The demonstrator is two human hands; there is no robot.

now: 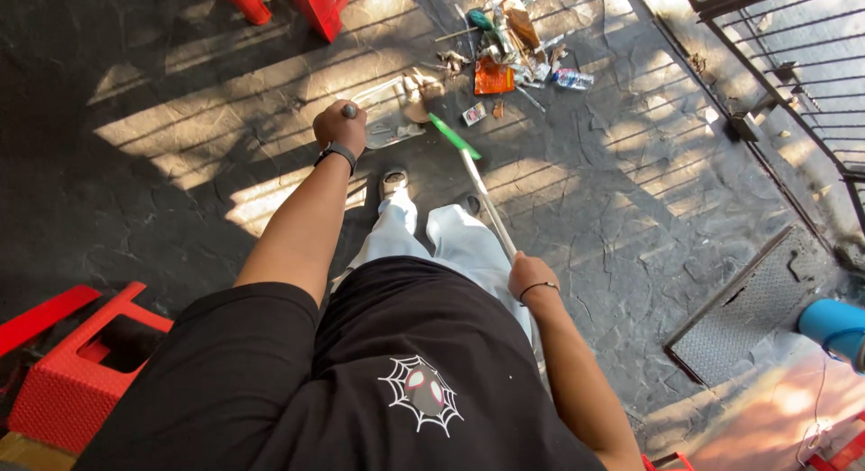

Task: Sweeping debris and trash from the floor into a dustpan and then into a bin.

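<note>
Two hands on long handles, seen from above: the left hand is fisted around the top of a dark handle, whose lower part is hidden behind the arm, while the right hand wraps its fingers tight round the white-and-green broom stick. That stick slants forward across the dark stone floor to a litter pile of wrappers, an orange packet and a plastic bottle, with red stools at the left edge.

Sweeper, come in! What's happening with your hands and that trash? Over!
Left hand shut on dustpan handle. Right hand shut on broom stick. Litter pile ahead on floor, nothing blocking.
</note>
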